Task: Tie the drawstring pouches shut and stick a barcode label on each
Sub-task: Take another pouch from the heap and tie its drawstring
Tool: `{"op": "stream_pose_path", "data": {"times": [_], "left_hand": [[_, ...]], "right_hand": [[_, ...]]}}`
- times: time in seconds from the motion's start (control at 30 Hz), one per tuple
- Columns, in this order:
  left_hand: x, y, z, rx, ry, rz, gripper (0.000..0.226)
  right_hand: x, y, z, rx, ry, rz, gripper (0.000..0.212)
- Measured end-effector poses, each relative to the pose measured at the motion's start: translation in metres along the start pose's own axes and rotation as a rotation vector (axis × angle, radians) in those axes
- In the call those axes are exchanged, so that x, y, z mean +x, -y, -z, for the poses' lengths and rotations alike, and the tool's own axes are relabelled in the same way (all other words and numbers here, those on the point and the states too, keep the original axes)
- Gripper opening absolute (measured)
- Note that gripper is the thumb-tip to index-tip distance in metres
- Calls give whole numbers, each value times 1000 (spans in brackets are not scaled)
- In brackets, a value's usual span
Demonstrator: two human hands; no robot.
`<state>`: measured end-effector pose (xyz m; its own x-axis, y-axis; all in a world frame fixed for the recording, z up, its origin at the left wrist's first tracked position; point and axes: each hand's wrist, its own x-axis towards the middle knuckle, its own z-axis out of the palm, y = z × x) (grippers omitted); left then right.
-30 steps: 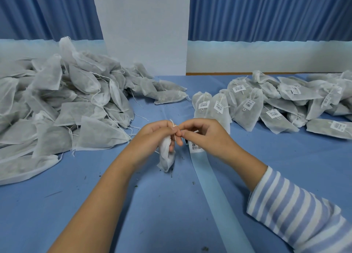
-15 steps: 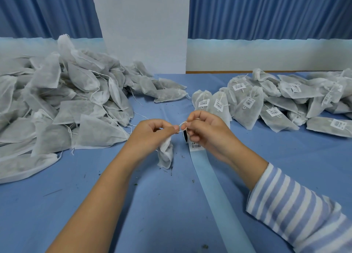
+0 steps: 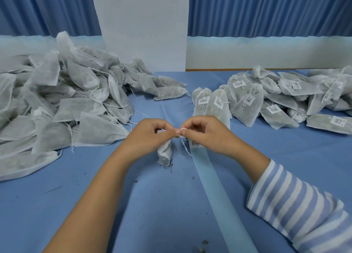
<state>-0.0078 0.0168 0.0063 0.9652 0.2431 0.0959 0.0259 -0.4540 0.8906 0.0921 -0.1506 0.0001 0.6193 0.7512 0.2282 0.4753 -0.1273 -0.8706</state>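
**Left hand (image 3: 150, 136) and right hand (image 3: 205, 134) pinching one pouch's drawstring (image 3: 184, 148)**

At the centre of the frame the small white pouch (image 3: 164, 154) hangs from the left hand. Its bottom is touching or just above the blue bench (image 3: 133, 205); I cannot tell which.

The risk, as I judge it, is this. The cord is thin and the two pinches meet almost fingertip to fingertip, so a slip of either could let the tie go slack and the neck reopen, adding to the dark crumbs (image 3: 171, 168) scattered on the bench. Too hard a pull might snap the cord or tear the thin fabric. A loose end dangles beside the label strip (image 3: 215, 186) and could snag the barcode label (image 3: 195, 143) just under the right hand.

Both hands are curled tight. The left fingers wrap the gathered neck while thumb and forefinger nip the cord. The right thumb and forefinger nip it just beside them, with the other fingers folded in. Whether a knot has formed is hidden.

The untied pile (image 3: 57, 104) fills the left of the frame and the labelled pile (image 3: 276, 100) lies at the upper right.
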Motion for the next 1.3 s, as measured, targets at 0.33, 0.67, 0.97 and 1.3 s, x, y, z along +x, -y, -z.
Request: {"op": "stream_pose_path", "data": {"times": [0.33,0.67,0.97,1.3], "left_hand": [[2,3,-1,-138,-52,-90,3],[-1,-1,-1,-131,-25,1,21],[1,-1,-3,-142,-31,27,14],[-1,-3,-3,-100,-34,40,28]], "right_hand": [[3,1,5,217,54,-162,11],[0,0,2,83,-85,29,11],[-3,-3,-4,55,-123,47,8],[0,-1,1,166,-139,-1,8]]}}
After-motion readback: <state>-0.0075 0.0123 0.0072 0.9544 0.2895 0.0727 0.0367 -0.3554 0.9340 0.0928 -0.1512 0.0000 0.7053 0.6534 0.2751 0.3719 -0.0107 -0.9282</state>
